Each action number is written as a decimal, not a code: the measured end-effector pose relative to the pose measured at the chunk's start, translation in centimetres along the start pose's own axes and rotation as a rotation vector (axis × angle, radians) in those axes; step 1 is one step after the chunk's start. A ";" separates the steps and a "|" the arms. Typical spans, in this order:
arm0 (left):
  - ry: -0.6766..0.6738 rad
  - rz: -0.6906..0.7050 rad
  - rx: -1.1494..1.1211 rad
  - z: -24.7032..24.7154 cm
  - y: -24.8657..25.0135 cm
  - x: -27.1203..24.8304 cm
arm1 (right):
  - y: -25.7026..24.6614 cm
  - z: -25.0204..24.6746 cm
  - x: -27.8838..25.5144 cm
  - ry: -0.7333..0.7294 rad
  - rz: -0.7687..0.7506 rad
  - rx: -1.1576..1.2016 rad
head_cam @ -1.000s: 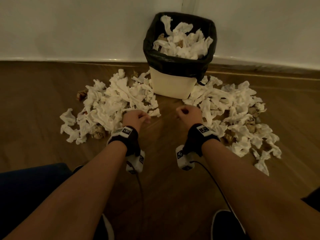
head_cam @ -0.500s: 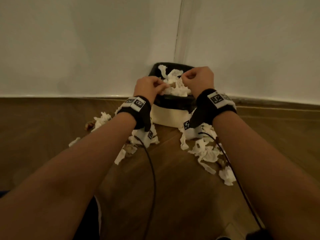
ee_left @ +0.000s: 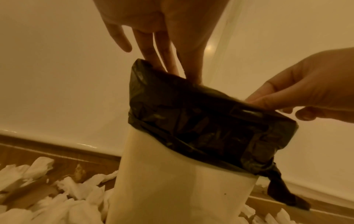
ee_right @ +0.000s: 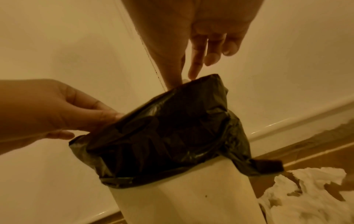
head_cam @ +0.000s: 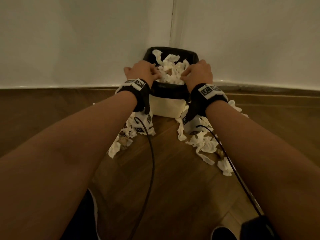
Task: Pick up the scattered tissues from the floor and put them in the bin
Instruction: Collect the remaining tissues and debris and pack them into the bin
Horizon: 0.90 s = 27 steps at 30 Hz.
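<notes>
A cream bin [head_cam: 166, 108] with a black liner [head_cam: 170, 88] stands in the wall corner, heaped with white tissues [head_cam: 170, 70]. My left hand [head_cam: 149, 73] reaches over the bin's left rim, its straight fingers [ee_left: 166, 60] pointing down into the bin. My right hand [head_cam: 194, 73] is over the right rim, and its fingers [ee_right: 197, 63] also point down onto the heap. I see nothing held in either hand. Scattered tissues lie on the floor left [head_cam: 124, 141] and right [head_cam: 206, 144] of the bin; my forearms hide much of them.
White walls meet right behind the bin, with a skirting board [head_cam: 69, 84] along the wooden floor [head_cam: 173, 179]. Cables [head_cam: 152, 161] hang from both wrist cameras. A dark shoe [head_cam: 223, 232] shows at the bottom edge.
Both hands rose from the floor, closed as fists, up to the bin. Their fingers have since straightened and dipped into the bin. The head view tilted up.
</notes>
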<state>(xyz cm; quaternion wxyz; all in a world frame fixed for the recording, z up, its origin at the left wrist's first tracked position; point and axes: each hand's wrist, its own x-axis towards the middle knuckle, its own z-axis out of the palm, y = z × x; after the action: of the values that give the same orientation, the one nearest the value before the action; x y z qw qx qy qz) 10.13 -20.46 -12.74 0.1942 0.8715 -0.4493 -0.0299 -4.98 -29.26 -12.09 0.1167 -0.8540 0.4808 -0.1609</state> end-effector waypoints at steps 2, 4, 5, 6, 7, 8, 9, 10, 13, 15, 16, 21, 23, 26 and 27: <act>0.025 -0.012 -0.001 0.0 0.0 -0.2 | 0.0 0.2 0.0 0.023 0.026 -0.023; 0.063 0.007 0.003 0.1 0.0 -0.5 | 0.1 0.6 0.0 0.014 0.039 -0.068; 0.080 0.022 0.005 0.2 -0.1 -0.6 | 0.2 0.7 0.0 0.005 0.042 -0.083; 0.092 0.032 -0.002 0.2 -0.2 -0.7 | 0.3 0.8 -0.1 0.005 0.040 -0.089; 0.098 0.032 -0.023 0.2 -0.3 -0.8 | 0.4 0.9 -0.1 0.017 0.037 -0.090; 0.096 0.022 -0.051 0.2 -0.5 -0.8 | 0.4 1.0 -0.3 0.043 0.036 -0.088; 0.092 0.006 -0.078 0.0 -0.7 -0.9 | 0.4 1.0 -0.5 0.073 0.040 -0.082; 0.097 -0.010 -0.094 -0.1 -0.9 -1.0 | 0.4 1.0 -0.6 0.101 0.046 -0.072; 0.176 -0.030 -0.158 -0.4 -1.7 -1.3 | -0.5 1.2 -1.1 0.226 0.002 0.027; 0.229 -0.024 -0.245 -0.4 -2.5 -1.7 | -1.9 1.3 -1.6 0.335 -0.106 0.175; 0.247 -0.018 -0.284 -0.4 -3.0 -2.0 | -2.7 1.5 -2.0 0.369 -0.168 0.254; 0.300 -0.008 -0.342 0.0 -5.8 -4.1 | -7.3 3.9 -4.7 0.291 -0.403 0.427; 0.304 -0.010 -0.352 0.6 -7.0 -5.0 | -8.1 5.3 -5.8 0.170 -0.435 0.434; 0.282 -0.037 -0.333 1.7 -9.2 -6.5 | -8.8 8.1 -7.2 -0.036 -0.405 0.432; 0.260 -0.046 -0.318 2.2 -10.0 -7.1 | -8.8 9.0 -7.7 -0.085 -0.389 0.416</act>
<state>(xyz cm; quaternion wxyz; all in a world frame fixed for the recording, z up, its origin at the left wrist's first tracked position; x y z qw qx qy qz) 13.15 -10.32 -19.24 0.3849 0.8365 -0.3900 0.0081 1.68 -17.80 -18.54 0.2764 -0.8939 0.2594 -0.2394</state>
